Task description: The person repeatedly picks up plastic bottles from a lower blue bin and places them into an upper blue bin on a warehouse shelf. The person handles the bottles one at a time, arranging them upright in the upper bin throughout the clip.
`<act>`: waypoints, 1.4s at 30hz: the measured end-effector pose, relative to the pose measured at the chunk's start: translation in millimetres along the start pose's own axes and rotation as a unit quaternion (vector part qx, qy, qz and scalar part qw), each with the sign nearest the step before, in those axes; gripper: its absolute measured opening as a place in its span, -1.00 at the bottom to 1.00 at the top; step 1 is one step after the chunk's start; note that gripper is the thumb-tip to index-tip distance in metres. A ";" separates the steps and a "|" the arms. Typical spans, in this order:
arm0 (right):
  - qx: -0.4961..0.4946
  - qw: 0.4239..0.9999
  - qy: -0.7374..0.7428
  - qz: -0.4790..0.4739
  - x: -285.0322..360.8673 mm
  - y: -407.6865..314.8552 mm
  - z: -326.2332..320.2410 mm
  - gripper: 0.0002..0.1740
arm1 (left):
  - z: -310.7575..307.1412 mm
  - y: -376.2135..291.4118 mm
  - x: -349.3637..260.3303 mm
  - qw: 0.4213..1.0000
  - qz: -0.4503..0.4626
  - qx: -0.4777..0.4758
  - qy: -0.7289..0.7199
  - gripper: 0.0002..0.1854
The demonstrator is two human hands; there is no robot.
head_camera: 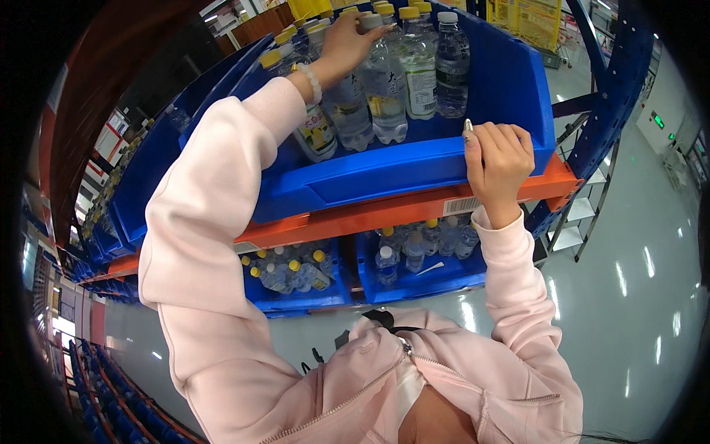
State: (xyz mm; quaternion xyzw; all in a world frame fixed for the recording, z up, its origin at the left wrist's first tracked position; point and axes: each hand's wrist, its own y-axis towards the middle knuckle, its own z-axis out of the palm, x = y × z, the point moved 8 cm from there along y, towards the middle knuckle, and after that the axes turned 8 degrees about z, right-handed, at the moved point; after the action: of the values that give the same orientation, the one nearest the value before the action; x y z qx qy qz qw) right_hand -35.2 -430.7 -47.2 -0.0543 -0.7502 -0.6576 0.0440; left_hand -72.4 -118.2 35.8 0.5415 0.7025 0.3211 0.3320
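My left hand reaches into a blue plastic bin, its thumb and index finger around the whitish cap of a clear plastic bottle. Its other fingers are partly hidden behind the bottle tops. My right hand grips the bin's front rim near the right corner. Upright bottles with yellow or white caps stand packed in the bin. Right of the touched bottle is a bottle with a green and white label, then a white-capped one. A bottle with a yellow fruit picture stands below my left wrist.
The bin sits on an orange shelf beam with a barcode label. Lower blue bins hold more bottles; one also holds a small white item. A blue rack post and a metal step ladder stand at the right.
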 end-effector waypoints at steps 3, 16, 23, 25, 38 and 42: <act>0.008 1.000 -0.002 -0.003 0.9 0.6 -0.4 -0.78 | -10.4 1.9 -30.3 0.998 0.001 0.052 -0.047 -0.26; 0.052 0.998 -0.045 -0.013 1.0 -2.0 3.3 -0.74 | -186.0 -175.9 -162.6 0.703 -0.047 0.419 -0.572 -0.25; 0.051 0.996 -0.068 -0.026 3.7 -3.4 7.0 -0.50 | -307.9 -168.6 61.7 0.821 -0.236 0.384 -0.349 -0.26; 0.052 0.996 -0.067 -0.021 2.8 -4.0 7.8 -0.48 | -339.5 -158.9 143.8 0.895 -0.230 0.251 -0.287 -0.26; 0.049 0.994 -0.097 -0.004 -3.5 -6.9 6.0 -0.51 | -354.4 -187.9 514.6 0.878 -0.469 0.049 0.075 0.06; 0.051 0.995 -0.088 0.005 -7.1 -8.1 3.9 -0.58 | -334.6 -186.0 533.5 0.885 -0.409 0.064 0.213 0.18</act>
State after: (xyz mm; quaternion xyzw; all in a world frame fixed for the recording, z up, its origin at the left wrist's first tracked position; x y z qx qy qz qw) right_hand -29.3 -428.0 -56.7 -0.1135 -0.7831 -0.6112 -0.0160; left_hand -549.7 332.2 13.5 0.1453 0.9344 0.2187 0.2407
